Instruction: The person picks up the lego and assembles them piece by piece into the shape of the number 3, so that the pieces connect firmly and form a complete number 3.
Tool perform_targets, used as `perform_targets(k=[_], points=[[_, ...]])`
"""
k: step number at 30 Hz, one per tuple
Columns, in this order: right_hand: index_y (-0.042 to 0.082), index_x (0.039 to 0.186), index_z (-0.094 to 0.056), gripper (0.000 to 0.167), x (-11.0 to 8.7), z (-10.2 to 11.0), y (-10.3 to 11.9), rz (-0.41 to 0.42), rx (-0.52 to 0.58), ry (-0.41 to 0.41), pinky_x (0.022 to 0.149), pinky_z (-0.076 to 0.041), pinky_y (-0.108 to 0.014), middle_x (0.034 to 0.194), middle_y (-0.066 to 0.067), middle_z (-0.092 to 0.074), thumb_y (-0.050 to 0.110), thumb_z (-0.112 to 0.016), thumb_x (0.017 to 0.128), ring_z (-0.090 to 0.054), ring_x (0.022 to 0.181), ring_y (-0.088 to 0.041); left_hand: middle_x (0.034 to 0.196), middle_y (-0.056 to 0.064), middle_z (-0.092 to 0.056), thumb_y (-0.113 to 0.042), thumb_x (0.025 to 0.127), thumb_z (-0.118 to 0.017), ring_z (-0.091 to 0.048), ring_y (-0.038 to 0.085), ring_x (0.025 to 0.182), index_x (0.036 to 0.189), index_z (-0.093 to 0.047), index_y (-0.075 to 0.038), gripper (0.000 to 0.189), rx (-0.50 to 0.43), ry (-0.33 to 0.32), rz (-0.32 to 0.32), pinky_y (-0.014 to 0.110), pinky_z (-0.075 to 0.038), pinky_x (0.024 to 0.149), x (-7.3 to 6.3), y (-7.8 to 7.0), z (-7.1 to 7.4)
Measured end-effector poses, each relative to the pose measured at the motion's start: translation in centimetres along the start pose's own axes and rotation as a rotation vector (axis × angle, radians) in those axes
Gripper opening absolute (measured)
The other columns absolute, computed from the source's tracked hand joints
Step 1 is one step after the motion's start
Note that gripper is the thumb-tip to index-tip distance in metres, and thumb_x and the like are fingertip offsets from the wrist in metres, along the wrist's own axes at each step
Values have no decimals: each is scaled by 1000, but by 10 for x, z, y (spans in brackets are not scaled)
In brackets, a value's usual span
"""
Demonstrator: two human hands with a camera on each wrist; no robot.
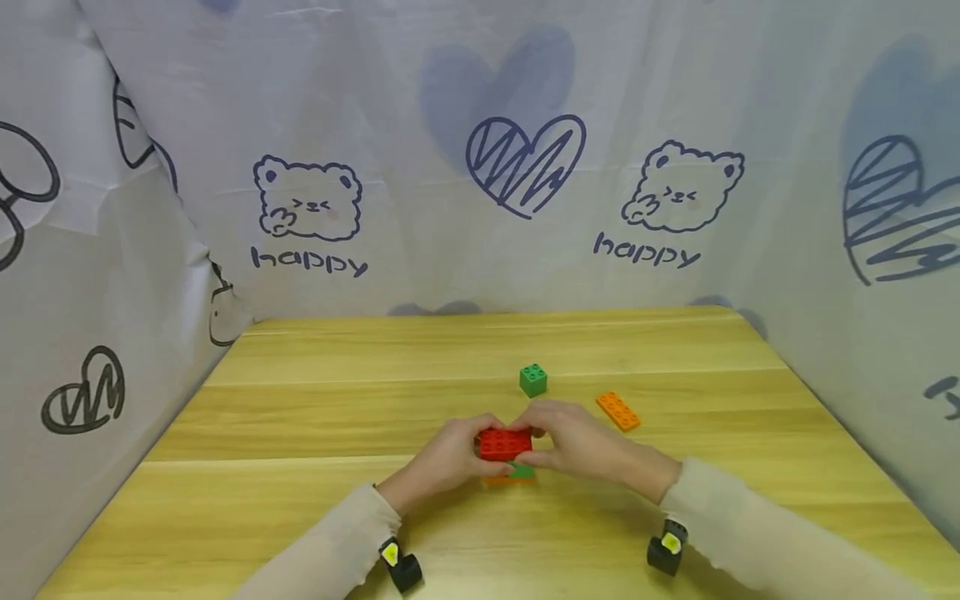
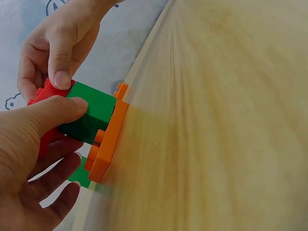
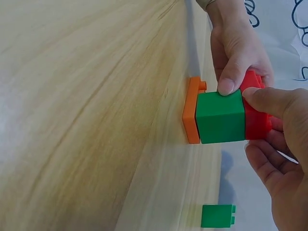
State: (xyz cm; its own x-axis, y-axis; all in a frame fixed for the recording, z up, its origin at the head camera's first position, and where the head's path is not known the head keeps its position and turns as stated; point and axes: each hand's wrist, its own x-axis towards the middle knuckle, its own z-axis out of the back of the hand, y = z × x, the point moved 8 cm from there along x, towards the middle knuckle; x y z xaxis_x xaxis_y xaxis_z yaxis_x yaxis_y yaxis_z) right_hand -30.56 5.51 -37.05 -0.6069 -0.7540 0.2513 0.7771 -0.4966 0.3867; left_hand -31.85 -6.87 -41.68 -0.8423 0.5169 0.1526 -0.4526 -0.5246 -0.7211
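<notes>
Both hands meet at a small stack of toy building bricks. On top is a red brick [image 1: 504,444], under it a green brick [image 3: 221,118], and at the bottom an orange plate [image 3: 191,115]. The green brick covers one end of the plate, whose bare studs show at the other. My left hand [image 1: 447,457] grips the stack from the left, its thumb reaching across the red brick onto the green one. From the right, my right hand [image 1: 577,439] pinches the red brick, thumb on its near side and fingers behind.
Behind the stack a loose green brick [image 1: 533,381] stands studs up on the wooden table [image 1: 315,500]. To its right lies another orange plate [image 1: 618,411]. A printed cloth [image 1: 420,233] hangs along the back and sides of the table.
</notes>
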Motion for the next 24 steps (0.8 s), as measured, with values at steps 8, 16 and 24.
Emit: perform_targets(k=[8,16,24], points=[[11,113,-68,32,-2,-3,-5,-31,40,-11,79,-54,-33,100,7,-64,29,-76,87,-62,91,-15,88,-7,-66,-28,80,-83,-58,6,71,108,-65,-15,36,50,6,-5,24,-50,62,0,-2,1],[11,110,-69,31,-2,-4,-6,-25,92,-29,78,-55,-36,98,7,-64,29,-77,86,-64,89,-20,87,-9,-65,-30,81,-82,-56,4,69,111,-67,-14,38,137,36,-40,22,-48,60,-1,-9,4],[11,112,-69,32,-3,-3,-7,-48,86,-24,79,-55,-36,99,7,-64,29,-77,86,-63,89,-16,98,-9,-67,-39,84,-78,-59,5,84,115,-68,-13,42,298,47,-127,25,-51,75,-2,-27,16]])
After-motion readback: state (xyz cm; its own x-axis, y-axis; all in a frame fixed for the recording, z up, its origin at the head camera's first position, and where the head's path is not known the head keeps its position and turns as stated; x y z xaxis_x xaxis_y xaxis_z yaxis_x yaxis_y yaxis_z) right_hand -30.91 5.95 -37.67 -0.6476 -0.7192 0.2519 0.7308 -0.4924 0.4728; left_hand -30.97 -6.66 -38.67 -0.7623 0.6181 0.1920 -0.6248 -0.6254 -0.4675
